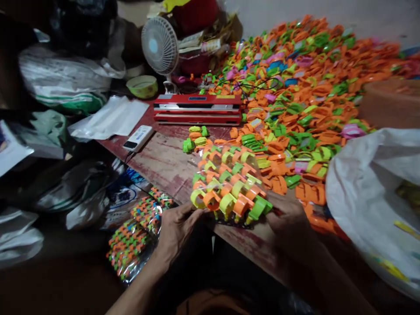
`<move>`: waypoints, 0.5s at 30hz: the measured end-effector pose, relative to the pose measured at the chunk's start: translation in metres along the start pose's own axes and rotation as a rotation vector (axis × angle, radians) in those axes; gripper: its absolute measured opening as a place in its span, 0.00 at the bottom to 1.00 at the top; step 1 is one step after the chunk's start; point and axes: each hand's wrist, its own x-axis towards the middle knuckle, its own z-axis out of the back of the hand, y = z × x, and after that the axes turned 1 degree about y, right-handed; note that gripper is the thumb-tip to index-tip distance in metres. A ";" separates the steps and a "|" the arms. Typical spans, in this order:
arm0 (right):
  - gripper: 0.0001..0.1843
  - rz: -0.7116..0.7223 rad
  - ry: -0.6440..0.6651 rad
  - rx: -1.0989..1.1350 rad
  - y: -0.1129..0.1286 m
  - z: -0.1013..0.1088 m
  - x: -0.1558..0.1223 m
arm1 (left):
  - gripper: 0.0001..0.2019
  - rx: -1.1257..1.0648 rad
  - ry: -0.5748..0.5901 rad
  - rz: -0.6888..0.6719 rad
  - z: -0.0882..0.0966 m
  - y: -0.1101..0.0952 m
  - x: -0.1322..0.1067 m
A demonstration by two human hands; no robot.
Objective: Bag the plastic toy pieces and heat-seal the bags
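Observation:
A clear plastic bag (226, 175) is packed with rows of ring-shaped plastic pieces in orange, yellow and green. It sits at the near edge of the red wooden table (173, 162). My left hand (179, 225) is closed on the bag's lower left corner, thumb and fingers pressed together. On the opposite side, my right hand (288, 218) grips the lower right edge, close to a green piece; its fingers are dark and partly hidden. Just behind the bag lie a few loose green and yellow pieces (196, 139).
A red bag sealer (197, 109) stands behind, near a fan (160, 46). Loose plastic pieces (295, 96) are heaped at the right, beside a white sack (370, 197). Flat clear bags (111, 116) and a white device (139, 138) lie left. Filled bags (131, 240) sit below the table.

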 end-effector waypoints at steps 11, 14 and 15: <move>0.14 -0.605 -0.162 0.790 0.004 -0.014 0.008 | 0.18 -0.129 0.075 0.073 0.018 -0.020 0.028; 0.14 -0.520 -0.299 0.864 0.016 -0.025 0.012 | 0.23 -0.389 -0.176 0.326 -0.004 -0.014 0.019; 0.12 -0.496 -0.298 0.864 0.019 -0.026 0.014 | 0.27 -0.437 -0.234 0.368 -0.009 -0.013 0.018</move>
